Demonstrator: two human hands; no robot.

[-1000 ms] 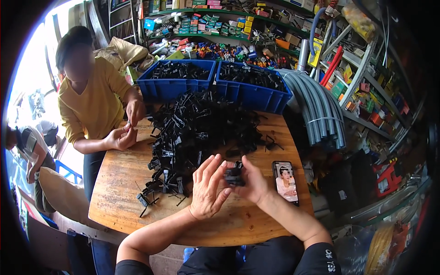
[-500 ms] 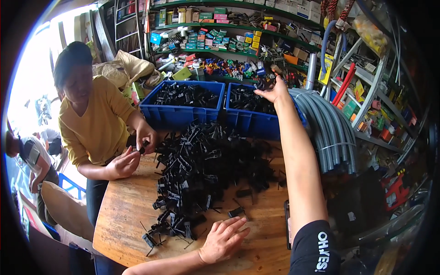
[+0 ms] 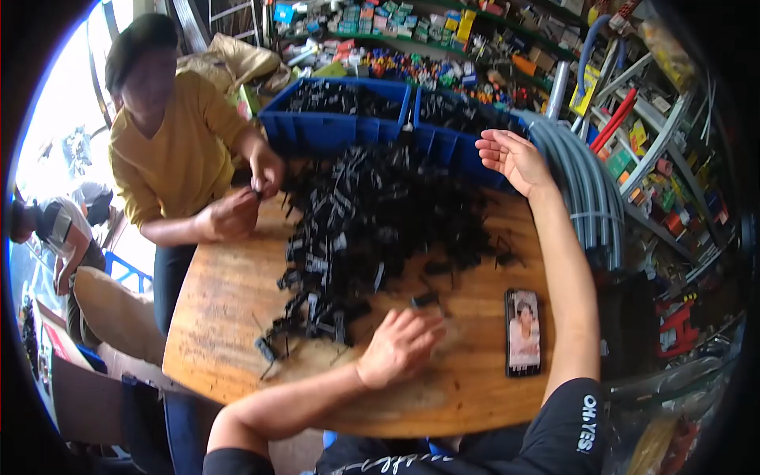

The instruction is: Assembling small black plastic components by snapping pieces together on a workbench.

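Note:
A large heap of small black plastic parts with thin pins (image 3: 372, 214) covers the middle of the wooden table (image 3: 229, 317). My left hand (image 3: 401, 346) hovers low over the near side, fingers loosely stretched and slightly blurred, with nothing visible in it. Just beyond its fingertips lies a single black part (image 3: 425, 301). Beside the right blue bin (image 3: 447, 146), my right hand (image 3: 514, 162) is raised, palm turned left, fingers extended and holding nothing. More black parts fill that bin and the left blue bin (image 3: 332, 131).
A phone (image 3: 522, 332) lies at the table's right. Across at the left, a person in a yellow top (image 3: 170, 150) works a small dark piece with both hands. Grey coiled hose (image 3: 582, 190) stands right of the bins. Packed shelves (image 3: 380, 32) line the back.
My right hand has come back from over the right bin, where it held black parts, and is now bare. The view has tilted down, showing the whole phone. My left hand remains near the single part.

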